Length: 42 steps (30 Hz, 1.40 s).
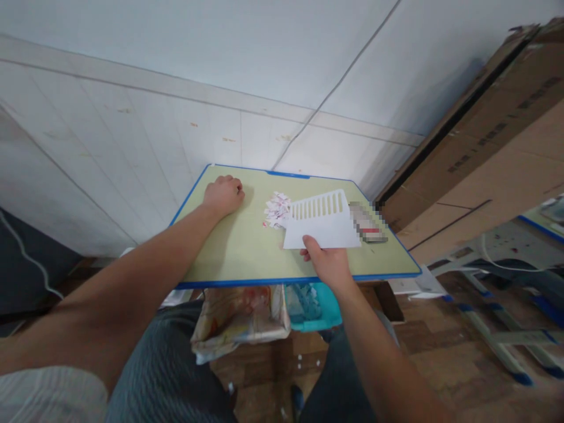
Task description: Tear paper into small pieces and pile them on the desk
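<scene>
My right hand [328, 265] grips the near edge of a flat white card with a row of slots [324, 230], thumb on top. The slots run along the card's far half, and the tabletop shows through them. A pile of small white and pink paper-like pieces [277, 209] lies against the card's left side, partly covered by it. Left of the pile, my left hand [224, 195] rests on the pale green table [247, 249] with its fingers curled in. Whatever may be inside those fingers is hidden.
A blurred-out flat object [369, 223] lies right of the card. Under the table's near edge hang a paper-lined bin [242, 335] and a turquoise basket [328, 308]. A wall stands behind; large cardboard boxes [484, 147] lean at the right.
</scene>
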Tool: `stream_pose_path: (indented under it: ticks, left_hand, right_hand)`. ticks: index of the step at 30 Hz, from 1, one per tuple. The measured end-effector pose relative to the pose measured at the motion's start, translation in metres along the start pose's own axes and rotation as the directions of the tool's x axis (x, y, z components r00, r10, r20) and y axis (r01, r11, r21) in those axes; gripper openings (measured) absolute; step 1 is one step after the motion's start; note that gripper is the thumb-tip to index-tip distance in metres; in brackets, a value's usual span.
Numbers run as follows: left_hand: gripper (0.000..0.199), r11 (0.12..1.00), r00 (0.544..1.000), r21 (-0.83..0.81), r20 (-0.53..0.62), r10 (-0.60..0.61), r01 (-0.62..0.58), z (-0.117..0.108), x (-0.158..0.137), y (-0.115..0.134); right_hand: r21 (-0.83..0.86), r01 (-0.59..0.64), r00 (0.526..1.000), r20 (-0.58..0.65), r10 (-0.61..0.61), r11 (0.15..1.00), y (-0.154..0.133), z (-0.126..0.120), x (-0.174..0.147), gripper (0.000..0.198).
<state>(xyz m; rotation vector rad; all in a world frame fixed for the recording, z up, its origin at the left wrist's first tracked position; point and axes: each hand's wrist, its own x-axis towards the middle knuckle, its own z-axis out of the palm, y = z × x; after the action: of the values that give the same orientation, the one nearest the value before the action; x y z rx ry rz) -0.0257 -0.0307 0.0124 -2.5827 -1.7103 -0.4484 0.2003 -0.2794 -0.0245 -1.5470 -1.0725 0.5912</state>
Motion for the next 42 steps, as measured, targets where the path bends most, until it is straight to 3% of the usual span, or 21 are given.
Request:
stream_pose_path:
  ticks: [8, 12, 16, 26, 30, 33, 37, 42]
  left_hand:
    - [0.065, 0.990, 0.985, -0.006, 0.103, -0.141, 0.142, -0.020, -0.077, -0.008]
    - [0.061, 0.992, 0.990, -0.007, 0.060, -0.128, 0.129, -0.025, -0.104, -0.012]
    - [0.058, 0.992, 0.992, -0.014, -0.028, -0.125, 0.124, -0.018, -0.112, -0.011]
    - [0.049, 0.990, 0.985, -0.039, -0.095, -0.141, 0.138, -0.016, -0.110, -0.007]
    - [0.049, 0.977, 0.972, -0.146, -0.153, -0.178, 0.156, -0.014, -0.117, 0.014]
    - [0.055, 0.985, 0.977, -0.167, -0.200, -0.075, 0.041, -0.005, -0.124, 0.046]
    - [0.084, 0.987, 0.993, -0.153, -0.095, -0.068, 0.053, 0.004, -0.130, 0.080]
    - [0.094, 0.990, 0.998, -0.132, 0.044, -0.046, 0.051, 0.004, -0.127, 0.086]
  right_hand:
    - [0.218, 0.008, 0.999, -0.037, 0.000, 0.976, 0.002, -0.005, 0.005, 0.022]
    - [0.256, 0.028, 0.998, -0.065, -0.011, 0.966, -0.003, -0.004, 0.008, 0.019]
    - [0.244, 0.037, 0.998, -0.057, -0.023, 0.969, -0.004, -0.003, 0.008, 0.021]
    - [0.160, 0.000, 0.999, -0.035, 0.005, 0.987, 0.001, -0.002, 0.016, 0.024]
    - [0.154, 0.016, 0.999, -0.043, -0.010, 0.988, 0.001, -0.002, 0.015, 0.025]
    - [0.140, 0.027, 0.999, -0.042, -0.021, 0.990, 0.002, -0.002, 0.015, 0.028]
    - [0.115, 0.030, 0.999, -0.036, -0.026, 0.993, 0.004, -0.002, 0.017, 0.028]
    - [0.106, 0.030, 0.999, -0.026, -0.028, 0.994, 0.008, -0.002, 0.018, 0.027]
